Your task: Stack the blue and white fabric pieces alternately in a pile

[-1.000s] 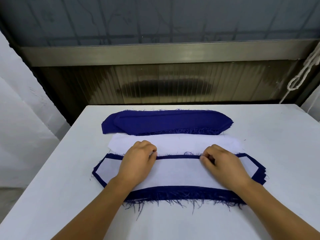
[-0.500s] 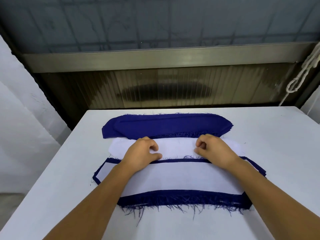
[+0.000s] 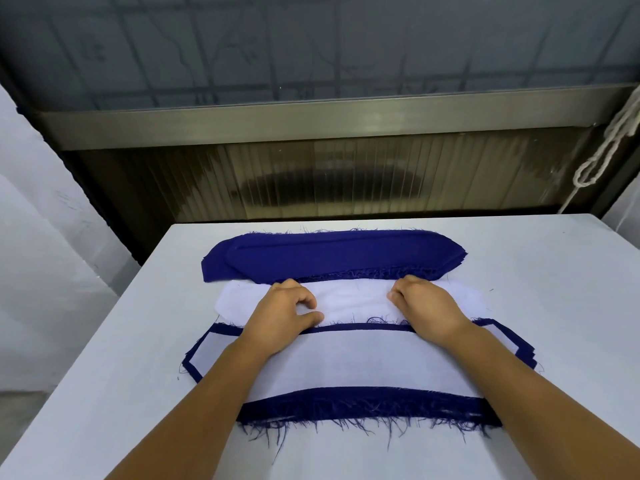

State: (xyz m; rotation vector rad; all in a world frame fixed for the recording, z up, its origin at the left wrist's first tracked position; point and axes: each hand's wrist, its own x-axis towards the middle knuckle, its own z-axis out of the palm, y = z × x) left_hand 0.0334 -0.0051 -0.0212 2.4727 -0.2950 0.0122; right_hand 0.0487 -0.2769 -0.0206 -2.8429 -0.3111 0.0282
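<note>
Blue-white pile (image 3: 346, 362), two hands above

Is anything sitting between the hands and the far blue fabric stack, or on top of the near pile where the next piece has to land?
Nothing visible blocks either. The left hand and right hand rest on the white stack, right beside the blue stack. The near pile, topped with white, carries only the person's forearms.

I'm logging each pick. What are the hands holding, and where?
Both hands, left and right, curl on the loose white piece; whether either grip has actually closed cannot be told.
</note>
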